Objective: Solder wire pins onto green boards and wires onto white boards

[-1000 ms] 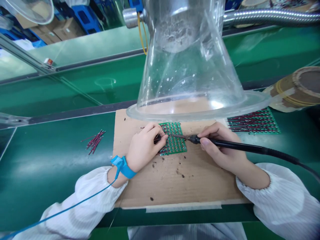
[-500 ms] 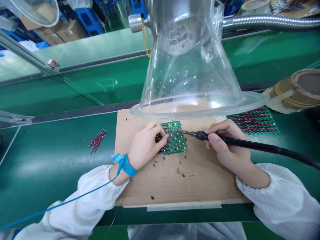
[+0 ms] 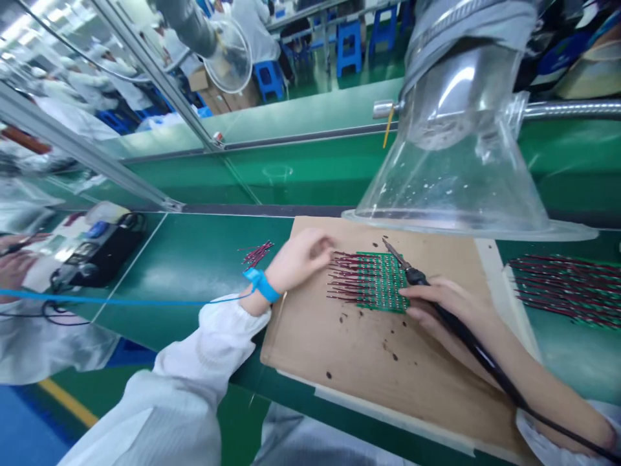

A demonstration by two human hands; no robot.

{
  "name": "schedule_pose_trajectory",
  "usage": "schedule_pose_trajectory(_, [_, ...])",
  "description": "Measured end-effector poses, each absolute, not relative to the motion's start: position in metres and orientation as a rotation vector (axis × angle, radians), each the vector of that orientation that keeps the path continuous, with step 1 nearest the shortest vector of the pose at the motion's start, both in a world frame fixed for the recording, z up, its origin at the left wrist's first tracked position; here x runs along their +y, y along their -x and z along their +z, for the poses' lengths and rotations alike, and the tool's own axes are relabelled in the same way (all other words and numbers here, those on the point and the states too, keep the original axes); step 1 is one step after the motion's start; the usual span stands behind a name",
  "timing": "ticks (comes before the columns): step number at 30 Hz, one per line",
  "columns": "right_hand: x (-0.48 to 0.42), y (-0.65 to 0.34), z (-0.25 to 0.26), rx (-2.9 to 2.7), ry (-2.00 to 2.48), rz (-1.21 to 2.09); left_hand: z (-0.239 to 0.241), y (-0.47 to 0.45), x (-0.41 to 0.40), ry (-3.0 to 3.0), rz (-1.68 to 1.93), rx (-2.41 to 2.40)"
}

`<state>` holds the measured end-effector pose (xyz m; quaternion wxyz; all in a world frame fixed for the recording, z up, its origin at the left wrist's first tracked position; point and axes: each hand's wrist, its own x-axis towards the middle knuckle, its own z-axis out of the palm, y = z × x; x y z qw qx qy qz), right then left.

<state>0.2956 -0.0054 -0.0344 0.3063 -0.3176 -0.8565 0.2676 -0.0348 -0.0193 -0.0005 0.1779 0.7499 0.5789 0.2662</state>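
In my right hand (image 3: 444,304) is a soldering iron (image 3: 417,278), gripped like a pen. Its tip points up and left, above the far right corner of a green circuit board (image 3: 383,307). Dark red wires (image 3: 344,275) stick out from the board's left side, over the cardboard (image 3: 339,362). My left hand (image 3: 305,255) is just left of these wires, slightly blurred, with thumb and fingers loosely bent and apart; nothing shows between them. A blue wrist strap (image 3: 262,285) is round my left wrist. Beyond that hand lies a small pile of red wires (image 3: 257,254).
A clear fume hood (image 3: 451,188) hangs over the cardboard's far side. More wired boards (image 3: 572,291) lie at the right. At far left is a black device (image 3: 107,249), with another person's hand (image 3: 12,259) near it. A metal frame post (image 3: 145,58) rises behind the bench.
The view has swung left. My left hand has come off the board, uncovering the wires on its left side. The iron's tip has shifted to the board's far edge.
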Motion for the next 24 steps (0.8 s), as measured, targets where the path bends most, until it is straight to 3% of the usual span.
schedule_pose_trajectory(5, [-0.007,-0.291,-0.047,-2.438,0.806,0.557,0.001,0.154,-0.054,-1.886,0.688,2.259])
schedule_pose_trajectory(8, [-0.007,-0.288,-0.044,-2.493,0.809,0.493,-0.005,0.192,-0.074,-1.794,0.644,2.3])
schedule_pose_trajectory(17, [-0.004,-0.28,-0.049,-2.502,0.869,0.408,-0.011,0.196,-0.072,-1.824,0.555,2.172])
schedule_pose_trajectory(24, [-0.008,-0.282,-0.044,-2.4,0.91,0.55,-0.013,0.195,-0.069,-1.856,0.436,2.213])
